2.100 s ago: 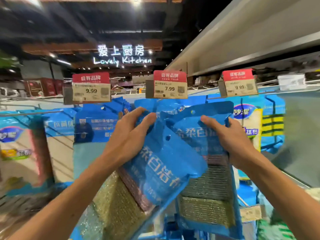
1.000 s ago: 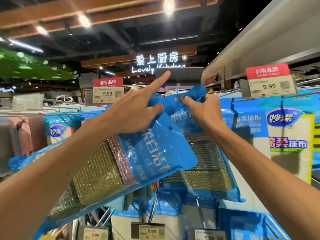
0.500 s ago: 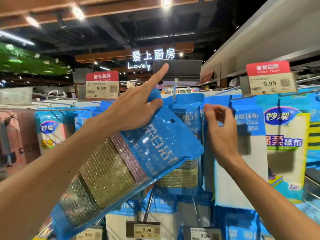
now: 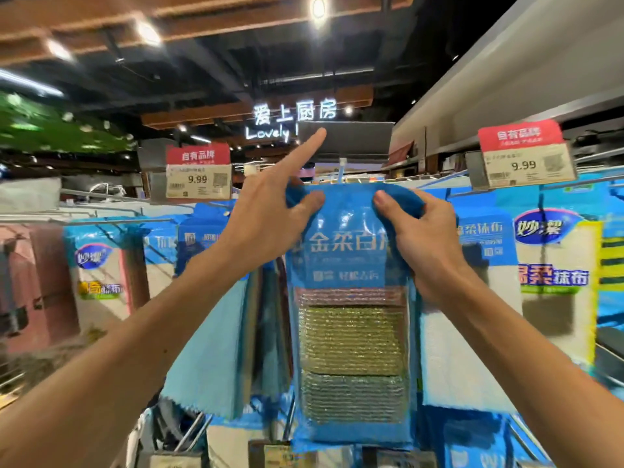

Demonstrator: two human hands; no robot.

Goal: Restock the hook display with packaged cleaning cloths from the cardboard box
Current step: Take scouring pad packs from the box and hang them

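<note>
A blue cloth pack (image 4: 351, 332) with pink, gold and grey cloths showing through its window hangs upright at the centre of the hook display. My left hand (image 4: 270, 217) pinches its top left corner, with the index finger stretched up against the flipped-up grey price tag holder (image 4: 347, 140). My right hand (image 4: 418, 238) grips the pack's top right corner. The hook itself is hidden behind the pack's header. The cardboard box is out of sight.
Other blue cloth packs hang to the left (image 4: 98, 265) and right (image 4: 553, 265). Red-and-white 9.99 price tags (image 4: 199, 173) (image 4: 523, 157) stick out on hook ends at head height. More hooks and tags (image 4: 280, 454) sit on the row below.
The pack in my left hand has swung from tilted to upright in front of the centre hook. My right hand came off the hung pack and took this pack's top right corner.
</note>
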